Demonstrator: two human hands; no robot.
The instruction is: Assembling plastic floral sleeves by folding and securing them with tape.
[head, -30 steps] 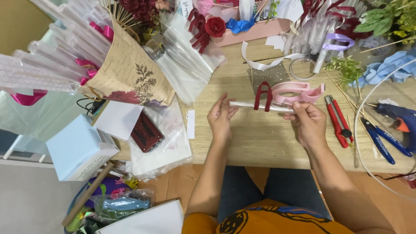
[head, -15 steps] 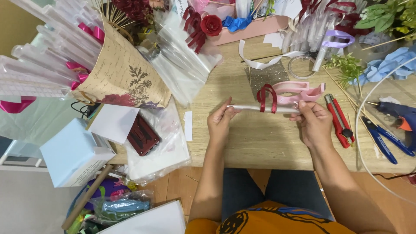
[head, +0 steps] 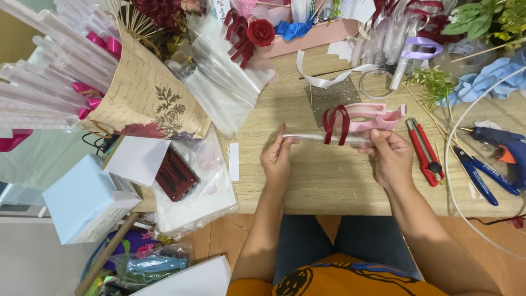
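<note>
I hold a thin clear plastic tube (head: 312, 137) level above the wooden table (head: 329, 181). My left hand (head: 276, 159) pinches its left end and my right hand (head: 390, 156) grips its right end. A dark red ribbon (head: 335, 124) is looped around the tube near the middle, its two tails hanging down. Pink-handled scissors (head: 378, 117) lie on the table just behind the tube, over a glittery grey sheet (head: 320, 101).
A red utility knife (head: 423, 148), blue pliers (head: 485, 176) and a blue glue gun (head: 507, 148) lie to the right. A paper-wrapped bundle (head: 145, 98), clear tubes (head: 49, 82), a white box (head: 82, 200) and a dark red case (head: 174, 175) crowd the left. Flowers and ribbons line the back edge.
The red ribbon loop has stayed on the tube while both hands shifted slightly; the tube remains level between them. The view has shifted a little.
</note>
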